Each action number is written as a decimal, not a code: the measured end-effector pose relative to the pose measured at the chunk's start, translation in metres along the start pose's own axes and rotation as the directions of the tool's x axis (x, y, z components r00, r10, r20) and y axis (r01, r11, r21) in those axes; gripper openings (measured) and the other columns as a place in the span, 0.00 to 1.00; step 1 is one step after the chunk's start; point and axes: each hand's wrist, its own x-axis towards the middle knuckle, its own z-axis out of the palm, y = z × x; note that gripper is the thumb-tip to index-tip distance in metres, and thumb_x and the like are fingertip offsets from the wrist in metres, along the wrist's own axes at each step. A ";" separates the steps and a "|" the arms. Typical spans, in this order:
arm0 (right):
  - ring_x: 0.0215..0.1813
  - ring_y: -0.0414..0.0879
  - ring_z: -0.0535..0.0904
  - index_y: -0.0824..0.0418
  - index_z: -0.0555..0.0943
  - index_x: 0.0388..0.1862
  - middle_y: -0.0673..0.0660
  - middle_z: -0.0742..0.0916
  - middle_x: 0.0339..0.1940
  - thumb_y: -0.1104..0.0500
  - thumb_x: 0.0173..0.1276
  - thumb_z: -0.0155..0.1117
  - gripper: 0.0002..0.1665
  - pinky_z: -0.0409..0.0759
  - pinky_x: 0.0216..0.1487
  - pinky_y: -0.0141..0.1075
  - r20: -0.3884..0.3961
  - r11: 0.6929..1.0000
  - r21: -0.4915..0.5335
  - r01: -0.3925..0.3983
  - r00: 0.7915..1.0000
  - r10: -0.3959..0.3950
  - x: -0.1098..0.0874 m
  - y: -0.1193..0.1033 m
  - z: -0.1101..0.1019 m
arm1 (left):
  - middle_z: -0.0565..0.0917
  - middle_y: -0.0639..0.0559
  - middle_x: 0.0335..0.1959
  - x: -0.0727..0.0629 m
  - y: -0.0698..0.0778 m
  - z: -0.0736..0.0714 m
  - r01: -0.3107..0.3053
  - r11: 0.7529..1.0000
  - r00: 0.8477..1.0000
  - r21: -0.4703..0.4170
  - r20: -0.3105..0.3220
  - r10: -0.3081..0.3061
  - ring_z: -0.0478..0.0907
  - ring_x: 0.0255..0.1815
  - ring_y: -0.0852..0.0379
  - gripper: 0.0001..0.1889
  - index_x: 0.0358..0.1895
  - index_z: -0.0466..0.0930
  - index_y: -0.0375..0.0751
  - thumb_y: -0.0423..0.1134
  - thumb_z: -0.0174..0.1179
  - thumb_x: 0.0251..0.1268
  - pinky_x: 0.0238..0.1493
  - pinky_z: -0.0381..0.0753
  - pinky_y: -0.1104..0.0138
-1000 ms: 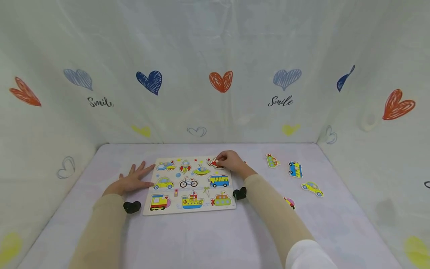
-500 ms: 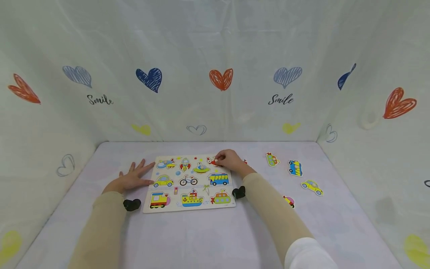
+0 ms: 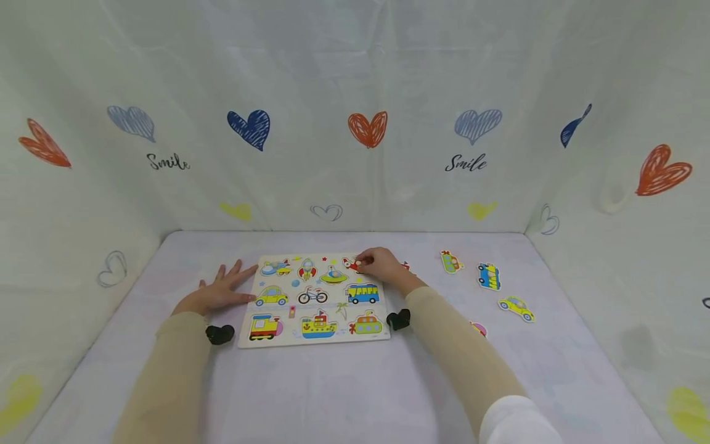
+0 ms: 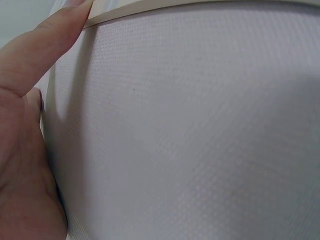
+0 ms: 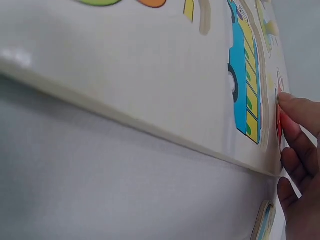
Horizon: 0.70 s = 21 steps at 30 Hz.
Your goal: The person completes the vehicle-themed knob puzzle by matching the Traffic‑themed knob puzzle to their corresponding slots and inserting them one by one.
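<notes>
A wooden puzzle board [image 3: 333,342] printed with vehicles lies flat on the table. At its far right corner my right hand [image 3: 383,266] pinches a red helicopter puzzle piece [image 3: 350,265] between thumb and fingers, over the board. The right wrist view shows the thumb and fingertips about the red piece [image 5: 279,117], past the blue and yellow bus picture [image 5: 245,85]; the hand hides much of the piece. My left hand [image 3: 219,292] lies spread beside the board's left side, its thumb and a fingertip touching the edge. In the left wrist view the thumb [image 4: 47,50] meets the board's rim [image 4: 150,9].
Loose pieces lie to the right: a submarine [image 3: 451,262], a bus [image 3: 489,276] and a yellow car [image 3: 516,308]. Another piece [image 3: 479,327] is partly hidden by the right sleeve, and a red one [image 3: 405,266] by the right hand. Hanging cloth [image 3: 355,185] bounds the table's back and sides.
The right hand stays at the board's far right corner, and the helicopter piece has shifted slightly under its fingers. The left hand keeps its place. The head view has moved a little.
</notes>
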 end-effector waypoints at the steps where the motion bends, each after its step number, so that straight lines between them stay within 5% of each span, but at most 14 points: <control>1: 0.45 0.47 0.74 0.58 0.83 0.54 0.52 0.82 0.39 0.58 0.66 0.69 0.18 0.75 0.47 0.36 0.004 1.000 0.002 0.002 1.000 -0.002 -0.002 0.001 -0.001 | 0.31 0.31 0.77 0.001 0.000 0.000 -0.004 1.000 1.000 0.003 0.003 0.004 0.18 0.72 0.27 0.52 0.78 0.47 0.46 0.64 0.63 0.57 0.56 0.17 0.27; 9: 0.48 0.47 0.75 0.54 0.80 0.59 0.49 0.82 0.45 0.58 0.64 0.70 0.24 0.77 0.50 0.36 0.037 0.999 0.017 0.046 0.998 -0.047 -0.021 0.008 -0.013 | 0.31 0.29 0.76 -0.003 0.005 0.001 -0.016 1.000 1.000 -0.004 0.018 0.016 0.18 0.71 0.25 0.51 0.78 0.46 0.43 0.61 0.63 0.58 0.55 0.17 0.26; 21: 0.47 0.48 0.77 0.62 0.82 0.54 0.54 0.86 0.46 0.62 0.62 0.72 0.20 0.77 0.47 0.39 0.042 0.989 -0.027 0.143 0.989 -0.141 -0.075 0.032 -0.062 | 0.30 0.29 0.76 0.001 0.004 -0.002 -0.051 0.999 0.998 0.013 0.024 0.050 0.18 0.70 0.24 0.51 0.78 0.45 0.43 0.62 0.61 0.59 0.53 0.17 0.25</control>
